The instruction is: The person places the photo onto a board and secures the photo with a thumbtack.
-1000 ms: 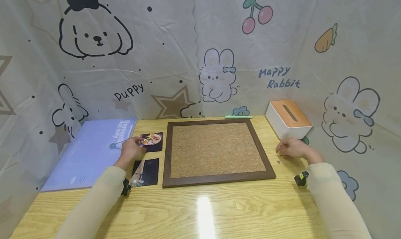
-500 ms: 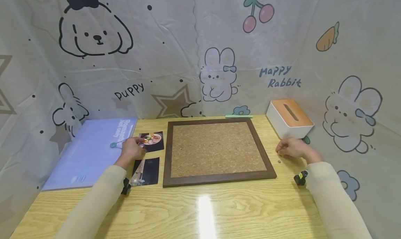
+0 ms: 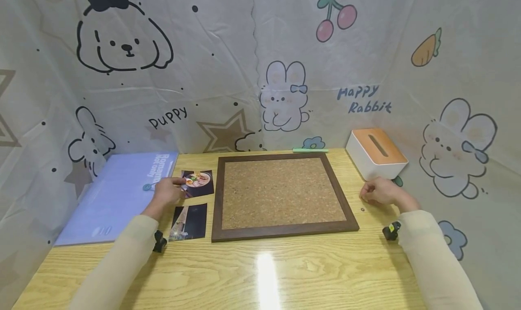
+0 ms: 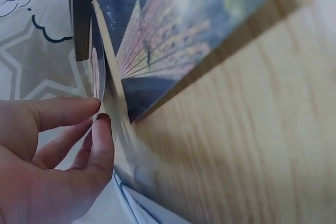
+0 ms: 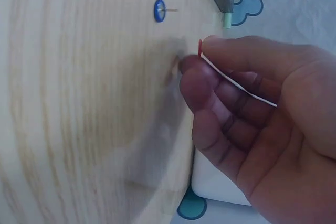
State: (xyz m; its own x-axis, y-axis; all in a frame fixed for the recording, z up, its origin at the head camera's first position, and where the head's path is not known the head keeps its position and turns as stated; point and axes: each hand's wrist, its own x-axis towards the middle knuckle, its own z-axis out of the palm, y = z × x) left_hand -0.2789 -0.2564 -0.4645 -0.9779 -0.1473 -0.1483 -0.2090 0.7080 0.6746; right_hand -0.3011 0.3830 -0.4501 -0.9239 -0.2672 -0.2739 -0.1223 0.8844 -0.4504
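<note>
On the left, my left hand (image 3: 166,194) pinches the left edge of a food photo (image 3: 200,180) showing a bowl dish. The left wrist view has this photo nearly edge-on between thumb and fingertips. A second photo (image 3: 194,222), dark with a lit structure, lies just nearer on the table. My right hand (image 3: 384,192) is low over the table at the right, in front of the tissue box. In the right wrist view its thumb and index finger pinch a red thumbtack (image 5: 200,48), mostly covered by the fingers. A blue thumbtack (image 5: 159,10) lies close by, its point sideways.
A cork board (image 3: 281,192) in a dark wooden frame lies between the hands. Behind it is a light green pen-like stick (image 3: 310,150). A white tissue box (image 3: 375,158) with an orange-brown top stands back right. A lilac document folder (image 3: 110,206) lies at far left.
My left hand has shifted slightly left, still at the food photo's edge. The right hand has stayed almost in place, fingers drawn in a little.
</note>
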